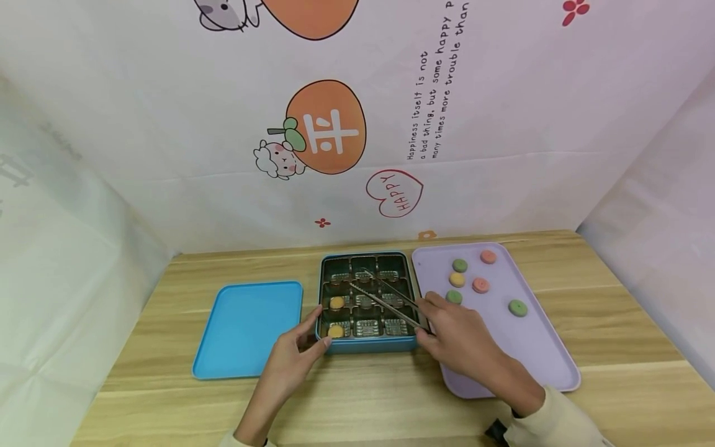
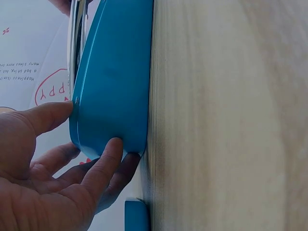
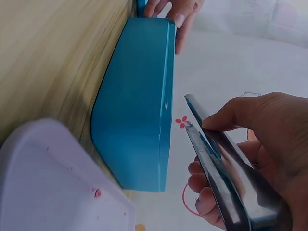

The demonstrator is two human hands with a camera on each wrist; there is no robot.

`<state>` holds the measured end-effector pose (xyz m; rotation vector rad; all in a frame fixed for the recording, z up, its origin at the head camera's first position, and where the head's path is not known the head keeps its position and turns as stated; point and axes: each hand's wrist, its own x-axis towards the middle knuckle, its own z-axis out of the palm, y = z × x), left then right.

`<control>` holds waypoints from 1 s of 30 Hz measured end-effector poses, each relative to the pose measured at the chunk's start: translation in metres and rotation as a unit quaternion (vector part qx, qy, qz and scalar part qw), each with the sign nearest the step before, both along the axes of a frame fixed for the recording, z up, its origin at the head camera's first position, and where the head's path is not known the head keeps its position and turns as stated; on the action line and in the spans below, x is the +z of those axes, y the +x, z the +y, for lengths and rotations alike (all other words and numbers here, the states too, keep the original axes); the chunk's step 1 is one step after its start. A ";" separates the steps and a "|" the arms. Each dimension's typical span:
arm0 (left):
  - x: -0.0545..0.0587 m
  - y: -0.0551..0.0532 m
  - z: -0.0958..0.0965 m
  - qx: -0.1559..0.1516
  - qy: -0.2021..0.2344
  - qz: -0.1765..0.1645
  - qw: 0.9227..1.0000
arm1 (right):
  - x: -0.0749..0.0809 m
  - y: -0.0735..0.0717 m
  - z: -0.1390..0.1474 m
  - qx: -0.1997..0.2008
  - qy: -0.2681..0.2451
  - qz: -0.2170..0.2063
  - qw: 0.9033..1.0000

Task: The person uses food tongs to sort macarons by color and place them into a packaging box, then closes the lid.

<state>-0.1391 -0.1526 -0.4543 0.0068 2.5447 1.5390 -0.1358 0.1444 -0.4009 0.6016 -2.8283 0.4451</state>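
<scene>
Printed cloth (image 1: 195, 205) backs a wood-grain worktop (image 1: 346, 397). Blue box (image 1: 371, 346) at centre, nine-cell insert (image 1: 367, 327) inside; two yellow macarons (image 1: 337, 302) in its 9 and 7 o'clock cells. Lid (image 1: 251, 329) lies flat at the box's 9 o'clock; lilac tray (image 1: 536, 360) at 3, bearing three green macarons (image 1: 518, 307), two pink macarons (image 1: 481, 285), one yellow macaron (image 1: 457, 279). Right hand (image 1: 460, 332) pinches tongs (image 3: 255, 192), tips parted towards 10 o'clock over the insert, nothing seen between. Left hand (image 1: 290, 357) curves thumb and fingers round the box's 7 o'clock corner.

Judgement: brace that corner without tilting the box; squeeze each macaron lightly by its sides, likely easy to crush; lower level into a free cell, then release, clear of the cell walls.

Unclear: tips' height above the insert. Box interior out of sight in both wrist views. Right forearm covers part of the tray; sleeves (image 1: 558, 422) run off the lower edge.
</scene>
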 end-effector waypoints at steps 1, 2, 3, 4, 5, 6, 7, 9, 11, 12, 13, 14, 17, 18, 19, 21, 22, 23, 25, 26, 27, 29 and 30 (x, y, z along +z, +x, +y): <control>0.000 0.000 0.000 0.000 0.001 0.001 1.000 | 0.000 0.000 0.002 -0.004 0.000 -0.004 1.000; 0.000 0.000 0.000 0.000 0.001 0.002 1.000 | 0.001 0.000 0.003 -0.008 0.000 -0.010 1.000; 0.000 0.000 0.000 0.000 0.002 0.002 1.000 | 0.001 0.000 0.005 -0.011 -0.001 -0.015 1.000; 0.000 0.000 0.000 0.000 0.003 0.002 1.000 | 0.001 0.000 0.007 -0.014 -0.003 -0.019 1.000; 0.000 0.000 0.000 0.001 0.002 0.002 1.000 | 0.001 0.001 0.010 -0.016 -0.005 -0.020 1.000; 0.000 0.000 0.000 0.001 0.002 0.003 1.000 | 0.002 0.001 0.012 -0.018 -0.009 -0.022 1.000; 0.000 0.000 0.000 0.000 0.002 0.003 1.000 | 0.001 0.001 0.014 -0.020 -0.012 -0.021 1.000; 0.000 0.000 0.000 -0.001 0.002 0.003 1.000 | 0.001 0.002 0.019 -0.024 -0.018 -0.020 0.999; 0.001 0.000 0.000 -0.002 0.002 0.003 1.000 | 0.000 0.002 0.024 -0.030 -0.023 -0.020 0.999; 0.001 0.000 0.000 -0.003 0.003 0.003 1.000 | 0.000 0.002 0.026 -0.032 -0.025 -0.021 0.999; 0.001 0.000 0.000 -0.004 0.004 0.003 1.000 | -0.001 0.003 0.029 -0.035 -0.027 -0.022 0.999; 0.000 0.000 0.001 -0.004 0.005 0.003 1.000 | -0.001 0.003 0.031 -0.036 -0.027 -0.022 0.999; 0.000 0.001 0.000 -0.003 0.007 0.002 1.000 | -0.001 0.003 0.036 -0.037 -0.027 -0.014 0.999; 0.000 0.001 0.000 -0.003 0.007 0.002 1.000 | -0.002 0.003 0.038 -0.036 -0.027 -0.011 0.999; 0.000 0.001 0.000 -0.003 0.008 0.001 1.000 | -0.002 0.003 0.040 -0.036 -0.026 -0.007 0.999; 0.000 0.000 0.000 -0.001 0.007 0.001 1.000 | -0.003 0.004 0.044 -0.037 -0.028 0.000 0.999; 0.000 0.000 0.000 -0.001 0.007 0.001 1.000 | -0.003 0.004 0.046 -0.038 -0.028 0.003 0.999; 0.000 0.000 0.000 -0.001 0.007 0.001 1.000 | -0.004 0.004 0.048 -0.041 -0.028 0.004 0.999; -0.001 0.000 0.000 0.000 0.006 0.002 1.000 | -0.004 0.004 0.053 -0.046 -0.028 0.005 0.999; -0.001 0.000 0.000 0.001 0.006 0.001 1.000 | -0.005 0.005 0.056 -0.049 -0.026 0.004 0.998; -0.001 0.000 0.000 0.002 0.005 0.001 1.000 | -0.006 0.005 0.058 -0.052 -0.023 0.002 0.998; -0.001 0.000 0.000 0.004 0.004 0.001 1.000 | -0.007 0.005 0.063 -0.060 -0.020 -0.006 0.998; -0.002 -0.001 0.000 0.004 0.004 0.000 1.000 | -0.008 0.004 0.066 -0.061 -0.018 -0.010 0.998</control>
